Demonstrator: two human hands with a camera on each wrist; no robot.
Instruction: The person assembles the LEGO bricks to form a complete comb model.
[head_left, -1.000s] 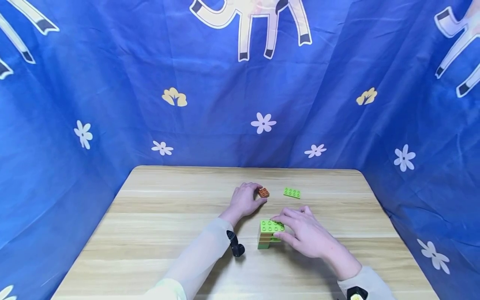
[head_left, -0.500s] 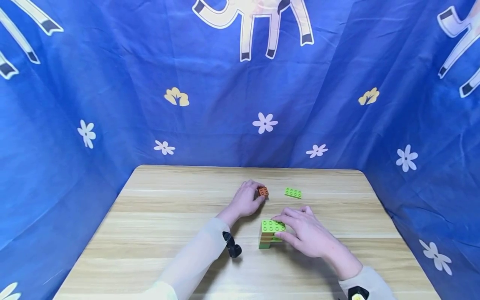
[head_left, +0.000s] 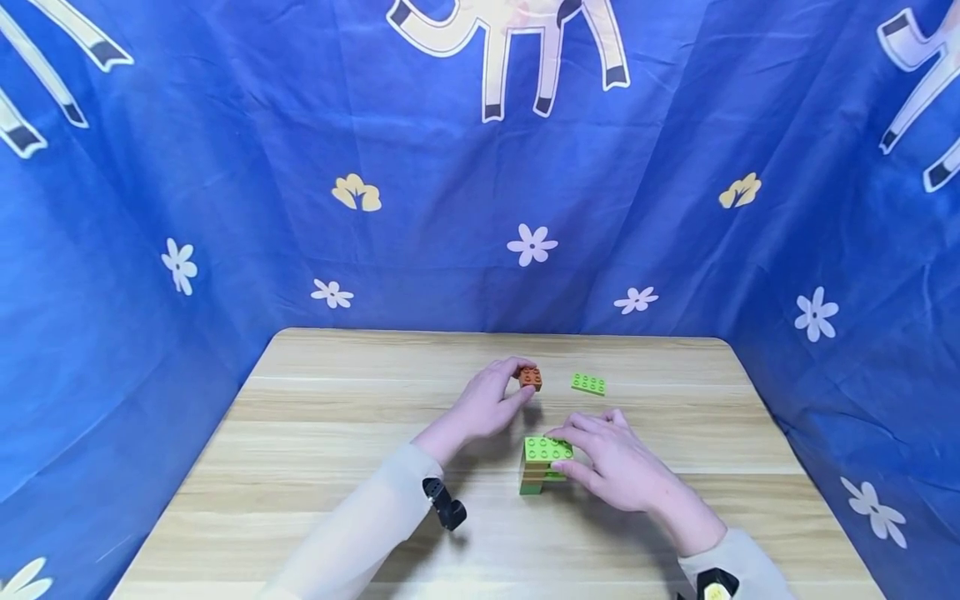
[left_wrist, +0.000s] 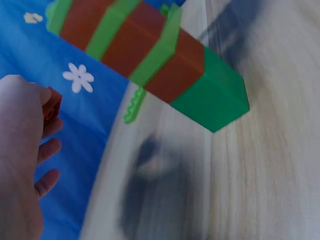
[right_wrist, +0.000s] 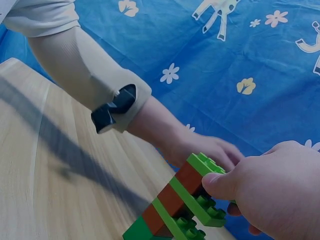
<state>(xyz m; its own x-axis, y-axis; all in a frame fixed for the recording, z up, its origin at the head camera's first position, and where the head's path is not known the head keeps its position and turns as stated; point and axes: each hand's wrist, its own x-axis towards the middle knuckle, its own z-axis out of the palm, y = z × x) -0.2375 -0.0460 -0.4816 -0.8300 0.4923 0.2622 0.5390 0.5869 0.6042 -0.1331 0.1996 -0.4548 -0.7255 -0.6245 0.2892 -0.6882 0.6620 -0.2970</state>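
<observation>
My left hand (head_left: 491, 398) pinches a small orange-brown building brick (head_left: 530, 378) between thumb and fingers, raised over the back half of the table. In the left wrist view the brick (left_wrist: 51, 106) peeks out past the thumb, mostly hidden. My right hand (head_left: 618, 462) holds the upper right side of a block tower (head_left: 533, 471), thumb in front and fingers behind. The tower (left_wrist: 145, 52) stands upright, a dark green block at its base, then brown blocks alternating with light green plates. In the right wrist view, some plates (right_wrist: 205, 212) jut out sideways with bare studs.
A loose light green plate (head_left: 588, 384) lies on the wooden table (head_left: 337, 417) behind the tower, right of the left hand. Blue patterned cloth (head_left: 450, 275) encloses the table's back and sides. A black wrist camera (head_left: 446, 503) hangs from the left sleeve.
My left hand has closed on the orange-brown brick and lifted it off the table; its forearm has shifted left. My right hand stays on the tower.
</observation>
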